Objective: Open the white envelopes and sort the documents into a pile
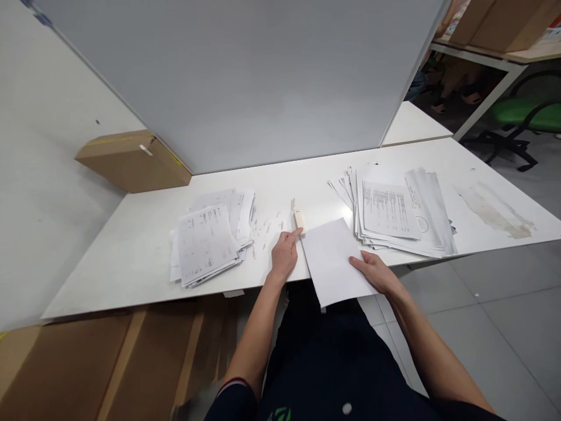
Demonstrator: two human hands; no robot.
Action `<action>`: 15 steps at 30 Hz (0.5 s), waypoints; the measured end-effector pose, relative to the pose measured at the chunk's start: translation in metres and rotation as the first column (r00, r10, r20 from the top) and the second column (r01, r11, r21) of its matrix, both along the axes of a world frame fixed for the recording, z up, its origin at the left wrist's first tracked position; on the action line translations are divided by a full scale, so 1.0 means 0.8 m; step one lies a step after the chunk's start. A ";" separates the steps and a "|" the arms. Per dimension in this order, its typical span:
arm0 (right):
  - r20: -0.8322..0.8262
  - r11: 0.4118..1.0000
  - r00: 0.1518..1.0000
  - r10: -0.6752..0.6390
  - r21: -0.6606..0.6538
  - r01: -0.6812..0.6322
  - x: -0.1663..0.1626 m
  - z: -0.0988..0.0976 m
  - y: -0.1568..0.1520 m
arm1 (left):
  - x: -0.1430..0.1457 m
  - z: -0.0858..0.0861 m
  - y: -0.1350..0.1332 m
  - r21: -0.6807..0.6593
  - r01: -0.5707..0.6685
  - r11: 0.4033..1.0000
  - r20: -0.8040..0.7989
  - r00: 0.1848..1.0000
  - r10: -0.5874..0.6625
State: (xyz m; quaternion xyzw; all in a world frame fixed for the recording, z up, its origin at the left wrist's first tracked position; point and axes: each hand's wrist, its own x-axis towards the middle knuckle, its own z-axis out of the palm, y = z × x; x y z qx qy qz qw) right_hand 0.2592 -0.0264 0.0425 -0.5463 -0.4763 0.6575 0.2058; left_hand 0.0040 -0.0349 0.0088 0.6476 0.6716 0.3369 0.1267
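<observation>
A small cream stapler lies on the white table in front of me. My left hand is at its near end, index finger on it and the other fingers curled. The upper left corner of a blank white sheet of paper meets that end, beside my fingertip. On the sheet's right edge my right hand is closed, thumb on top and fingers underneath. The sheet sticks out past the table's front edge. Whether several sheets lie together there I cannot tell.
Printed papers lie in a loose pile on the left, with a larger pile on the right. A grey-white panel stands behind the table. Cardboard boxes are at back left and below; a green chair is at right.
</observation>
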 end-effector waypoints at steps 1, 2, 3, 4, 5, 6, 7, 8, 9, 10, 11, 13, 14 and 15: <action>0.005 1.000 1.000 0.001 0.001 -0.001 0.000 -0.002 0.001 | 0.000 0.000 0.000 -0.013 -0.004 1.000 -0.008 1.000 0.004; 0.007 1.000 1.000 0.000 0.002 0.000 0.000 -0.004 0.002 | 0.000 -0.001 0.000 -0.023 -0.007 1.000 -0.015 1.000 0.007; 0.006 1.000 1.000 0.000 0.001 0.000 0.000 -0.005 0.003 | 0.000 -0.001 0.001 -0.032 -0.010 0.999 -0.024 1.000 0.009; -0.001 1.000 1.000 0.001 0.000 -0.001 -0.001 -0.007 0.004 | 0.000 -0.001 0.001 -0.038 -0.011 0.999 -0.036 0.999 0.010; -0.010 1.000 1.000 0.001 -0.001 -0.001 -0.001 -0.008 0.004 | 0.000 -0.002 0.001 -0.043 -0.012 0.999 -0.051 0.999 0.010; -0.015 1.000 1.000 0.001 -0.003 -0.001 -0.002 -0.009 0.004 | 0.000 -0.002 0.001 -0.046 -0.012 0.999 -0.069 0.998 0.009; -0.016 1.000 1.000 0.001 -0.004 -0.001 -0.003 -0.008 0.004 | 0.000 -0.003 0.001 -0.047 -0.012 0.999 -0.086 0.996 0.008; -0.012 1.000 1.000 0.004 -0.003 -0.004 -0.004 -0.007 0.004 | 0.000 -0.004 0.001 -0.044 -0.013 0.999 -0.102 0.995 0.008; -0.002 1.000 1.000 0.008 0.003 -0.008 -0.005 -0.005 0.003 | 0.000 -0.005 0.001 -0.038 -0.013 0.999 -0.111 0.994 0.008; 0.014 1.000 1.000 0.012 0.014 -0.012 -0.005 -0.002 0.002 | -0.001 -0.006 0.001 -0.027 -0.010 1.000 -0.115 0.993 0.006; 0.035 0.999 0.999 0.016 0.030 -0.017 -0.005 0.003 0.002 | -0.001 -0.007 0.001 -0.014 -0.005 1.000 -0.113 0.994 0.003; 0.081 0.997 0.997 0.019 0.067 -0.025 -0.001 0.014 0.001 | -0.002 -0.008 0.000 0.016 0.007 1.000 -0.107 0.994 -0.005; 0.102 0.996 0.995 0.015 0.084 -0.024 0.003 0.020 0.002 | -0.002 -0.009 0.000 0.032 0.009 0.999 -0.103 0.995 -0.006; 0.125 0.995 0.992 0.002 0.101 -0.015 0.009 0.027 0.005 | -0.002 -0.009 -0.001 0.045 0.009 0.999 -0.095 0.995 -0.004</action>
